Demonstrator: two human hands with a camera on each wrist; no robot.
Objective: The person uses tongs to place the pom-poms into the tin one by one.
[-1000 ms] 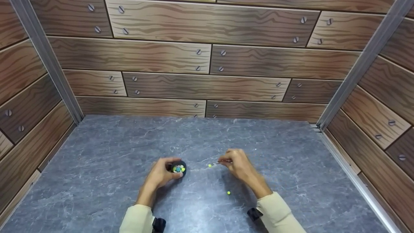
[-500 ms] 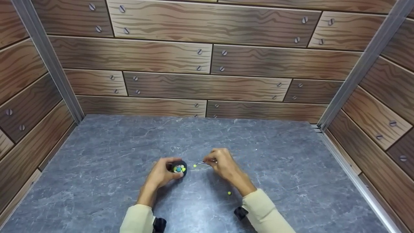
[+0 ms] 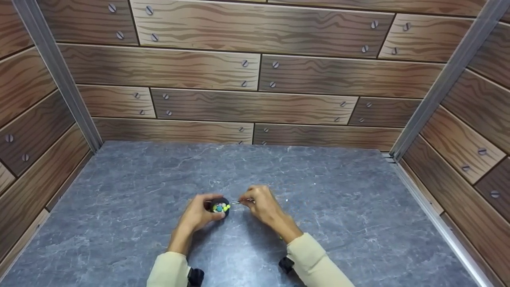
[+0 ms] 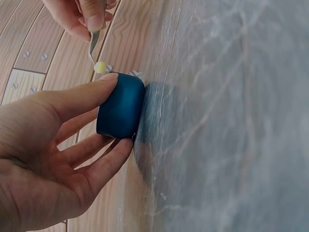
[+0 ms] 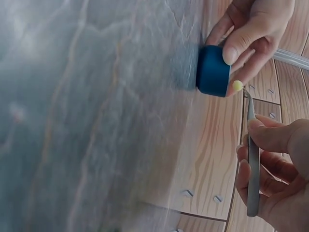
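My left hand (image 3: 198,215) grips a small round blue container (image 4: 120,107) by its sides, thumb on one side and fingers on the other. The container stands on the table, and several small yellow, teal and white balls show inside it in the head view. In my right hand (image 3: 265,205) is a pair of bent-tip metal tweezers (image 5: 253,166), pinched between thumb and fingers. Their tips hold a small yellow ball (image 5: 237,85) at the container's rim, just above its opening. The inside of the container is hidden in both wrist views.
Another yellow-green ball (image 3: 281,238) lies on the grey marbled table (image 3: 159,171), mostly covered by my right wrist. Wood-patterned walls (image 3: 199,71) enclose the table at the back and both sides, with metal posts (image 3: 65,79) in the corners.
My right hand has moved left, carrying the ball in the tweezers from over the table to the container's rim. My left hand and the container have stayed in place.
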